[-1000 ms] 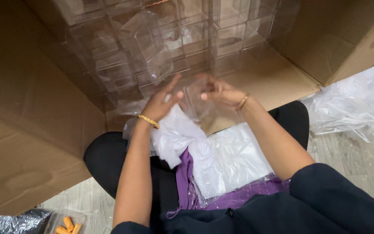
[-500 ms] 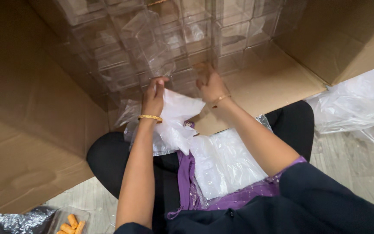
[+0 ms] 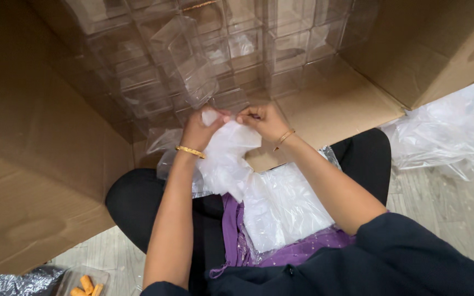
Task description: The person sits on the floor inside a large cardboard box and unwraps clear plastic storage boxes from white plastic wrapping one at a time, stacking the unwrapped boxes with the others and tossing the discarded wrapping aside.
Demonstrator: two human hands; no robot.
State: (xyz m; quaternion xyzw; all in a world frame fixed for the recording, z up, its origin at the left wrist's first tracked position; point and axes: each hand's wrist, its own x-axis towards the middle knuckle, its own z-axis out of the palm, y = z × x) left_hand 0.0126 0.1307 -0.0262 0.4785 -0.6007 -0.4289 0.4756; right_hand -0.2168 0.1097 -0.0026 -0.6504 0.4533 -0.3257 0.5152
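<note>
Cardboard box (image 3: 39, 164), two hands, left hand (image 3: 201, 130), right hand (image 3: 264, 119), one white bag (image 3: 229, 159)

What the fingers (image 3: 221, 116) pinch inside the white plastic bag (image 3: 227, 159) is covered by its folds. Beyond the fingers, the clear boxes (image 3: 204, 55) blur together and run off the top edge; the orange pieces (image 3: 86, 285) are cut off below

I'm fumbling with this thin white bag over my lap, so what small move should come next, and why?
Probably draw the two hands slightly apart to open the bag's mouth. The left hand and right hand both pinch the top edge of the white plastic bag close together, so it looks bunched shut, with the clear boxes just ahead.
</note>
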